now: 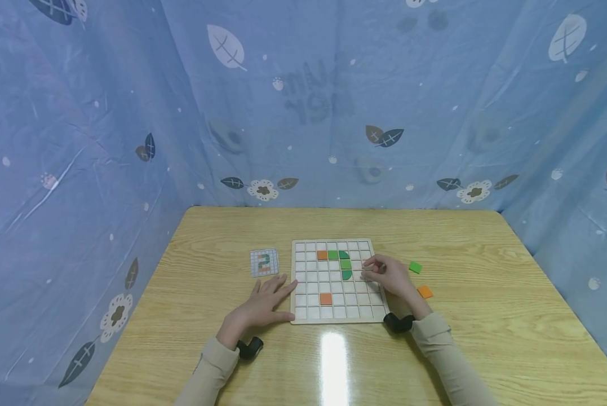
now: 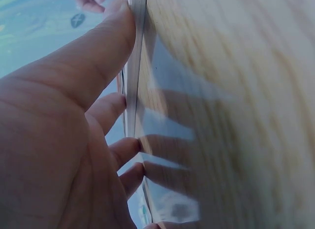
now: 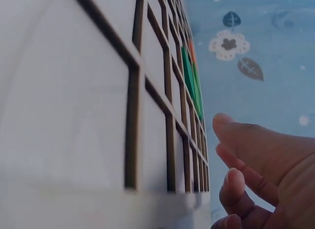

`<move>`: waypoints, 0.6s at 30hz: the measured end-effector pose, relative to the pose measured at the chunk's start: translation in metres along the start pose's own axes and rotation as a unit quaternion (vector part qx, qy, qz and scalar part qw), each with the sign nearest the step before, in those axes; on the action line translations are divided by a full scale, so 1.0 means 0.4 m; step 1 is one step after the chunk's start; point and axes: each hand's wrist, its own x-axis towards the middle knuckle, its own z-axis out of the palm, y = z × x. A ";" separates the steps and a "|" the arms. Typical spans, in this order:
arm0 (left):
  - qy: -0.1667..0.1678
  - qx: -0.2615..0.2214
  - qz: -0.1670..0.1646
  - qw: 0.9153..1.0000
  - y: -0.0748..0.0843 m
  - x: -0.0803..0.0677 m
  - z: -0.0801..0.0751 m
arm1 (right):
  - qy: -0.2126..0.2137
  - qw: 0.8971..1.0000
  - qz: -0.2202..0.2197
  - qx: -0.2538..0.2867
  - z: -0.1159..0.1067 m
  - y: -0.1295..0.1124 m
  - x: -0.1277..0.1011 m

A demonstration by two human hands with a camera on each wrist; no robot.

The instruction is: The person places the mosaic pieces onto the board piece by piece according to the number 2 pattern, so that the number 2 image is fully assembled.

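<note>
A white gridded board with a pale wooden rim [image 1: 339,322] lies just below the frame's centre on a wood-grain desk [image 1: 511,316]. The left hand [image 1: 262,304], fingers spread apart, touches its left edge; the right hand [image 1: 394,277], thumb and fingertips apart, is over its right side. An orange square tile [image 1: 326,299] sits low in the grid. A square printed card [image 1: 264,263] lies left of centre; a bright green square tile [image 1: 415,267] lies right of centre.

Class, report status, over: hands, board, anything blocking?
Left hand touching board. Right hand over its right side, nothing visibly held. Six placed tiles visible. Right hand hides part of board.
</note>
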 end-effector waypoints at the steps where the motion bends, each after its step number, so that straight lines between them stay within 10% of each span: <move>1: 0.000 0.001 -0.001 1.000 0.000 0.001 0.000 | -0.001 1.000 -0.001 0.000 -0.005 0.004 -0.001; 18: 0.000 0.002 -0.002 1.000 -0.002 0.000 0.000 | 0.021 1.000 -0.003 -0.007 -0.066 0.049 -0.016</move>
